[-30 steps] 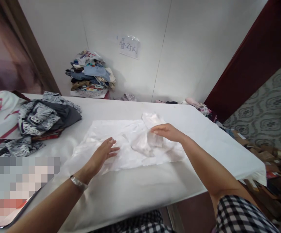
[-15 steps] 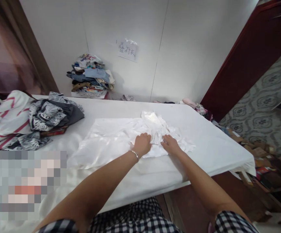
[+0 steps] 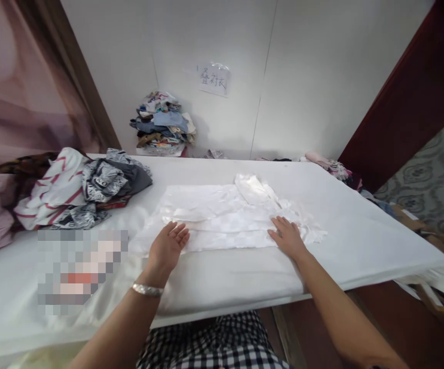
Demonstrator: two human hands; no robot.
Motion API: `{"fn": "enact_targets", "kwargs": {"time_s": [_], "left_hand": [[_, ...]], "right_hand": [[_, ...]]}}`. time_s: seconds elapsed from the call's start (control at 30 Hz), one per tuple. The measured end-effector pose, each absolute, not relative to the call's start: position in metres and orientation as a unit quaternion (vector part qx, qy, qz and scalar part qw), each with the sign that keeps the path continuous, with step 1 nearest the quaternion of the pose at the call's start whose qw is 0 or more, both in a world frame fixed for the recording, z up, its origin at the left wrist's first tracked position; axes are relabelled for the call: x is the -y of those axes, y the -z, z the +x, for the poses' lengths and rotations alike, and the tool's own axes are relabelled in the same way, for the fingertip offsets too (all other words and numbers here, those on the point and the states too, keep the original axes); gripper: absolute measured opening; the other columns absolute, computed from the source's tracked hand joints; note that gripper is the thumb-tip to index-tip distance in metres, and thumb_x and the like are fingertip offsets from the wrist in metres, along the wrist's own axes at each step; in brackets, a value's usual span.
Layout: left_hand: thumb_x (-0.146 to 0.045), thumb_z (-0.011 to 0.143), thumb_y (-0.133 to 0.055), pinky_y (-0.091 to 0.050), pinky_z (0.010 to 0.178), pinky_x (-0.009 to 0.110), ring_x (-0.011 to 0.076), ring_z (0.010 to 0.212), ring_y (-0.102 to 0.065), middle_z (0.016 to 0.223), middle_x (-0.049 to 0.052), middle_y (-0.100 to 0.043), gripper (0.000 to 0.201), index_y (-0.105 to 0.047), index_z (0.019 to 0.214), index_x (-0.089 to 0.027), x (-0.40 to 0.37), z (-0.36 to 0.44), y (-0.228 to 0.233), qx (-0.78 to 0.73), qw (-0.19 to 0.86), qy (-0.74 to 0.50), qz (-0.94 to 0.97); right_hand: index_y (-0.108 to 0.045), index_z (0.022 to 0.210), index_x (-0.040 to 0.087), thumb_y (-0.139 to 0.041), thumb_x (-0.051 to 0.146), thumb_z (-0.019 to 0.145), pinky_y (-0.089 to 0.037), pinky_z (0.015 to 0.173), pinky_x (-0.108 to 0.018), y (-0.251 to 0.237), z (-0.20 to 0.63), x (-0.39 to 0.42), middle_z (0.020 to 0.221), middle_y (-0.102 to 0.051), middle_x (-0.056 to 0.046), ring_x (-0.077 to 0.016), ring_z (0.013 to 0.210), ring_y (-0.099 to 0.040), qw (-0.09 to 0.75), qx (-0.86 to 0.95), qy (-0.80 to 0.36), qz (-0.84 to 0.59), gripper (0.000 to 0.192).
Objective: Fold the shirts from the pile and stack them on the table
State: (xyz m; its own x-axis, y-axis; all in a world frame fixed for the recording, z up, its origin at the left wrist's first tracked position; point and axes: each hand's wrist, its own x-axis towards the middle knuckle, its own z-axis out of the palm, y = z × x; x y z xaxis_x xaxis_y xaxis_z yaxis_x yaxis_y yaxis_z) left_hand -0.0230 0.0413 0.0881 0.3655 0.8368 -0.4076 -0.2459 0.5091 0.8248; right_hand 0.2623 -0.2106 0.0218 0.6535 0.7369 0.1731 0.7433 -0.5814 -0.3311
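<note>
A white shirt (image 3: pixel 222 218) lies spread on the white-covered table, its collar end to the right and its hem toward the left. My left hand (image 3: pixel 169 245), with a silver bracelet at the wrist, is at the shirt's near left part, palm partly turned up and fingers apart. Nothing is in it. On the near right part of the shirt rests my right hand (image 3: pixel 288 237), its fingers spread on the cloth. Long creases run across the shirt between both hands, and frilly, crumpled cloth lies beyond my right hand.
A heap of mixed garments (image 3: pixel 102 179) lies on the table's left side. Against the wall stands a stack of folded clothes (image 3: pixel 166 123), with a handwritten sign (image 3: pixel 214 79) above. More clothes (image 3: pixel 333 166) lie at the far right edge. A pixelated patch covers the front left.
My left hand has moved left along the shirt and opened. My right hand has shifted slightly right. The shirt's near side looks flatter, and the view has turned a little left.
</note>
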Motion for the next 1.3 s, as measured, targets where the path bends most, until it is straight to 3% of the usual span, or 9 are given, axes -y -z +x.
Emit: {"fn": "enact_targets", "kwargs": {"time_s": [0.13,0.4,0.5,0.6,0.7,0.8,1.0,1.17,1.3], "left_hand": [[-0.036,0.078,-0.060,-0.056,0.071,0.033,0.0163,0.073,-0.064,0.094,0.005,-0.066,0.020,-0.057,0.093,-0.022,-0.048,-0.046,-0.084,-0.455,0.644,-0.400,0.467],[-0.025,0.075,-0.062,-0.036,0.110,0.054,0.0352,0.135,-0.043,0.135,0.015,-0.060,0.034,-0.066,0.108,-0.022,-0.076,-0.042,-0.078,-0.336,0.129,-0.249,0.899],[-0.023,0.077,-0.057,-0.041,0.104,0.048,0.0328,0.122,-0.055,0.112,0.015,-0.069,0.016,-0.067,0.088,-0.020,-0.093,-0.036,-0.085,-0.368,0.125,-0.220,0.895],[-0.029,0.076,-0.058,-0.049,0.083,0.036,0.0250,0.089,-0.064,0.083,0.008,-0.069,0.010,-0.063,0.074,-0.021,-0.108,-0.030,-0.105,-0.406,0.262,-0.249,0.839],[-0.041,0.072,-0.063,-0.043,0.056,0.026,0.0159,0.058,-0.055,0.060,-0.001,-0.058,0.020,-0.059,0.071,-0.021,-0.118,-0.029,-0.123,-0.408,0.448,-0.308,0.733],[-0.041,0.068,-0.067,-0.035,0.047,0.024,0.0127,0.047,-0.047,0.056,-0.004,-0.054,0.021,-0.059,0.073,-0.022,-0.128,-0.040,-0.126,-0.421,0.487,-0.293,0.707],[-0.039,0.073,-0.067,-0.046,0.060,0.030,0.0216,0.064,-0.064,0.086,0.009,-0.073,0.025,-0.067,0.089,-0.020,-0.140,-0.074,-0.101,-0.511,0.228,-0.153,0.815],[-0.045,0.089,-0.050,-0.050,0.089,0.038,0.0279,0.103,-0.066,0.122,0.014,-0.067,0.040,-0.062,0.117,-0.019,-0.107,-0.081,-0.092,-0.394,0.131,-0.250,0.875],[-0.037,0.091,-0.050,-0.045,0.100,0.046,0.0312,0.121,-0.057,0.134,0.015,-0.061,0.039,-0.059,0.124,-0.019,-0.085,-0.076,-0.088,-0.311,0.051,-0.185,0.931]], "right_hand": [[-0.064,0.126,0.022,-0.045,0.040,0.094,-0.022,0.116,-0.054,-0.021,0.265,0.212,0.142,-0.056,-0.011,-0.0272,0.137,-0.045,0.227,0.441,0.065,-0.866,0.042],[-0.073,0.104,0.023,-0.042,0.037,0.091,-0.035,0.109,-0.051,-0.024,0.264,0.212,0.117,-0.072,-0.010,-0.0275,0.115,-0.061,0.279,0.471,0.129,-0.827,0.036],[-0.073,0.105,0.023,-0.042,0.038,0.091,-0.041,0.104,-0.048,-0.026,0.263,0.213,0.115,-0.072,-0.010,-0.0279,0.111,-0.063,0.294,0.479,0.141,-0.815,0.038],[-0.074,0.106,0.023,-0.040,0.038,0.092,-0.044,0.102,-0.047,-0.027,0.262,0.214,0.114,-0.073,-0.010,-0.0283,0.109,-0.063,0.308,0.486,0.157,-0.803,0.039],[-0.074,0.108,0.022,-0.042,0.038,0.092,-0.046,0.102,-0.048,-0.026,0.263,0.215,0.114,-0.072,-0.011,-0.0287,0.110,-0.064,0.326,0.493,0.164,-0.790,0.039],[-0.075,0.106,0.023,-0.048,0.037,0.089,-0.049,0.101,-0.046,-0.023,0.264,0.217,0.113,-0.073,-0.009,-0.0273,0.110,-0.065,0.331,0.525,0.136,-0.772,0.034],[-0.076,0.095,0.028,-0.051,0.031,0.084,-0.051,0.097,-0.047,-0.022,0.262,0.216,0.108,-0.075,-0.007,-0.0262,0.105,-0.068,0.316,0.594,0.108,-0.732,0.028],[-0.076,0.098,0.027,-0.058,0.038,0.087,-0.052,0.097,-0.046,-0.029,0.254,0.215,0.113,-0.074,-0.008,-0.0273,0.108,-0.068,0.307,0.592,0.092,-0.740,0.024],[-0.076,0.097,0.027,-0.059,0.041,0.089,-0.054,0.095,-0.044,-0.028,0.254,0.216,0.111,-0.074,-0.007,-0.0262,0.105,-0.069,0.321,0.595,0.094,-0.731,0.024]]}}
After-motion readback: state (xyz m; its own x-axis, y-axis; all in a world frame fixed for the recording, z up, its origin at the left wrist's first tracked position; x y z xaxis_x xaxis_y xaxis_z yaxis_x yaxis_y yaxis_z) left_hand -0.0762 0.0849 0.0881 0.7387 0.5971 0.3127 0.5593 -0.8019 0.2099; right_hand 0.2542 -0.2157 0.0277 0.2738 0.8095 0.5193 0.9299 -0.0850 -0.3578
